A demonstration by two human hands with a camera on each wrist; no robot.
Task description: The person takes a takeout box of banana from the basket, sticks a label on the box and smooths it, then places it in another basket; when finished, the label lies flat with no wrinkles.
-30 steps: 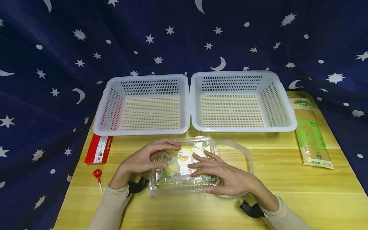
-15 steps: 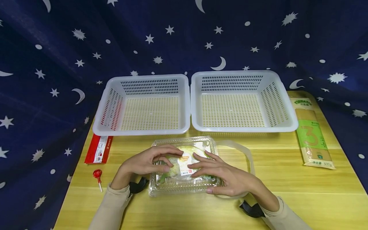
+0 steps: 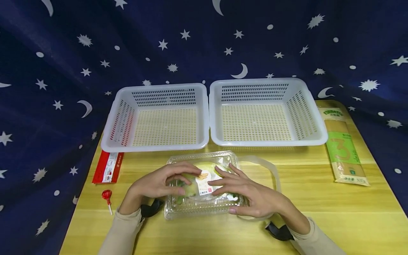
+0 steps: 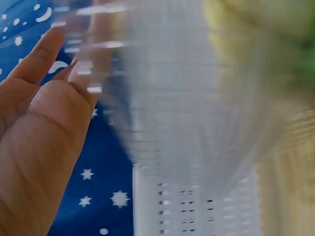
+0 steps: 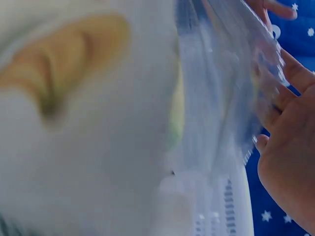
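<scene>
Left hand (image 3: 156, 182) and right hand (image 3: 255, 196) lie over clear rectangular plastic food box (image 3: 204, 204)

A person in beige sleeves (image 3: 121, 232) works at a wood-patterned yellow table (image 3: 191, 237), where the food box sits flat with its ribbed lid in place. The left hand bends loosely over the box's left part, thumb apart from the fingers; the right hand spreads its fingers over the right part, fingertips by a white label with a banana picture (image 3: 204, 182). Neither hand grasps anything, and how firmly the left one touches the lid cannot be told. Yellow and green contents, blurred in the left wrist view, show through the plastic.

Just right of the box, partly hidden by the right hand, curves a pale translucent strip (image 3: 276, 173). Beyond the box stand two white perforated plastic baskets side by side: a left basket (image 3: 156, 146) and a right basket (image 3: 267, 143). Well to the box's left lie a flat red-and-white packet (image 3: 107, 168) and, nearer the person, a red lollipop on a white stick (image 3: 106, 194). Well to its right lies a long beige packet with a green panel (image 3: 342, 145) marked "3". A dark blue cloth with white stars and moons (image 3: 191, 53) hangs behind everything.
</scene>
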